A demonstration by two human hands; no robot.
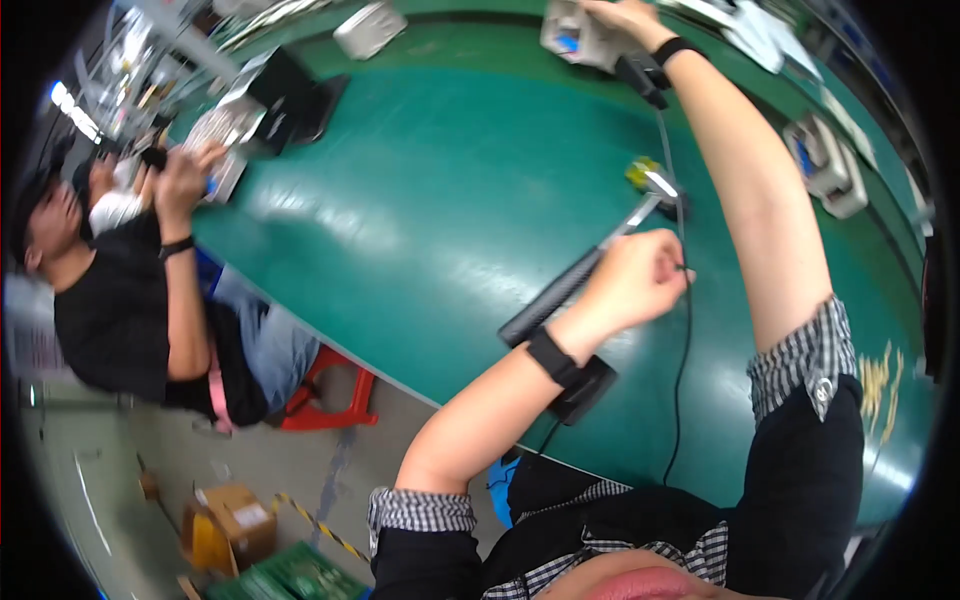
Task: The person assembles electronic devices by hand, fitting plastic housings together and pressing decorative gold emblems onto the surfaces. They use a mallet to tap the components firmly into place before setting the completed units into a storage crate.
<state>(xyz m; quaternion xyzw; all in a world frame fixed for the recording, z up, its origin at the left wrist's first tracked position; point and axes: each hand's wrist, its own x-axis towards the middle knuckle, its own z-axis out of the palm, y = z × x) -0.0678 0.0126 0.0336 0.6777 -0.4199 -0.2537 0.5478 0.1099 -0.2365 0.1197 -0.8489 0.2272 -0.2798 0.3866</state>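
Note:
My left hand (645,278) is closed above the green table, fingers curled in. A small dark bit shows at its fingertips, right beside a thin black cable (684,350); I cannot make out what is pinched. Under this hand and wrist lies a tool with a black grip (550,298) and a silver shaft, hammer-like in shape. Beyond it is a blurred yellow-and-black item (642,174). My right hand (628,16) reaches to the far edge, over a white plastic bin (585,45) with something blue inside. Its fingers are blurred and partly cut off by the frame.
Another white bin (370,30) stands at the far edge; more white bins (828,168) are at right. Thin pale strips (880,390) lie at the right. A black box-shaped device (290,100) stands far left, near a seated co-worker (130,290) on a red stool (335,390).

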